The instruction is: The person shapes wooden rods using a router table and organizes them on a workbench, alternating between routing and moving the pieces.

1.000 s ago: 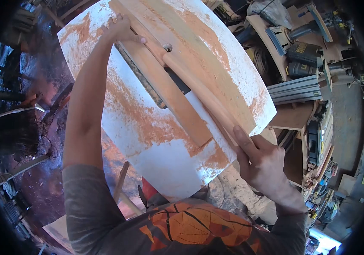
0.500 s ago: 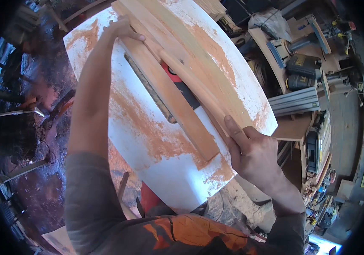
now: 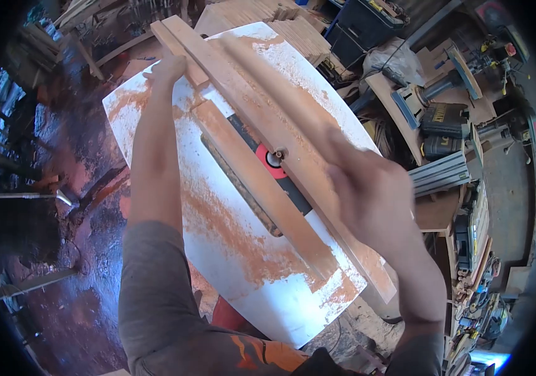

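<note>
A white tabletop (image 3: 262,294) dusted with reddish sawdust carries a router bit (image 3: 278,154) inside a red ring (image 3: 262,164). A long wooden fence board (image 3: 249,103) runs beside the bit, and a second guide board (image 3: 262,182) lies roughly parallel to it. My left hand (image 3: 169,69) rests at the far left, against a short wooden piece (image 3: 186,59), its visible fingers apart. My right hand (image 3: 371,185), smeared by motion, is closed around the near end of a blurred wooden strip (image 3: 274,88) on the fence's right side.
Stacked wooden pieces (image 3: 296,41) stand beyond the table. To the right are a black bin (image 3: 365,28), clamps (image 3: 415,103), yellow-and-black tool cases (image 3: 440,122) and metal rails (image 3: 440,175). Wet-looking reddish floor (image 3: 92,250) shows at left.
The strip has moved from between the fence and guide board to the fence's right side, with my right hand. The bit is now uncovered. My left hand has come off the strip.
</note>
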A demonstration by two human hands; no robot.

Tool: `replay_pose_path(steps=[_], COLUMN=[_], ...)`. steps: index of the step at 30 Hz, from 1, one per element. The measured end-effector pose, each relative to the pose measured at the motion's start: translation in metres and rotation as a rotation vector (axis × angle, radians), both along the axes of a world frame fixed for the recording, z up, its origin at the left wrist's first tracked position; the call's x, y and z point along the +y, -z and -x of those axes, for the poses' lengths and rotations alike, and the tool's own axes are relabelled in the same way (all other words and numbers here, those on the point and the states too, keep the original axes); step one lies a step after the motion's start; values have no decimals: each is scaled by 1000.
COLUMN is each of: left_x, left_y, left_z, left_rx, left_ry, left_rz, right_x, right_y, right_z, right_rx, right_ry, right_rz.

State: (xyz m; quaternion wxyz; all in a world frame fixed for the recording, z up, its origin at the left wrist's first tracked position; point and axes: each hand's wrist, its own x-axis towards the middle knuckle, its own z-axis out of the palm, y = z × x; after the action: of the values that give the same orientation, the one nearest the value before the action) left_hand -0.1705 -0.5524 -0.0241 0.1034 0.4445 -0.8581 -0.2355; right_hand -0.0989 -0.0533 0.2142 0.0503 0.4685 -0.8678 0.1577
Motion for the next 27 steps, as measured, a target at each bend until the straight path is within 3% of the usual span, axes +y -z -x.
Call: replay_pose_path(steps=[2, 5, 6, 8, 10, 13, 15, 18, 20, 23, 25, 26, 27], left_x=[-63, -19, -32, -89, -117, -82, -71, 7, 52, 127, 190, 235, 284], left_y=[61, 35, 40, 67, 74, 15, -13, -78, -99, -157, -190, -212, -228], left_z=[44, 40, 44, 44, 32, -17, -64, -132, -163, -197, -201, -204, -209], left_rx=[153, 143, 146, 207, 49, 74, 678, 864, 1014, 1021, 984, 959, 828], left_ry=[-110, -200, -186, 213, 120, -65, -174, -101, 47, 73, 186, 220, 406], left_rz=[-33, 61, 59, -18, 59, 153, -531, -481, -671, -569, -342, -371, -258], right_x=[35, 84, 101, 137, 168, 201, 230, 274, 291, 309, 333, 347, 367], right_y=[-22, -40, -42, -41, -31, -24, -10, 10, 19, 19, 21, 20, 23], right_z=[0, -17, -22, -36, -53, -73, -80, -83, -82, -89, -98, -107, -113], right_rx=[-22, -116, -113, -127, -139, -171, -179, -236, -270, -471, -427, -359, -192], right_ry=[32, 309, 324, 499, 572, 681, 678, 640, 575, 621, 542, 522, 464], right_rz=[36, 58, 59, 33, 80, 128, 172, 270, 308, 452, 481, 467, 413])
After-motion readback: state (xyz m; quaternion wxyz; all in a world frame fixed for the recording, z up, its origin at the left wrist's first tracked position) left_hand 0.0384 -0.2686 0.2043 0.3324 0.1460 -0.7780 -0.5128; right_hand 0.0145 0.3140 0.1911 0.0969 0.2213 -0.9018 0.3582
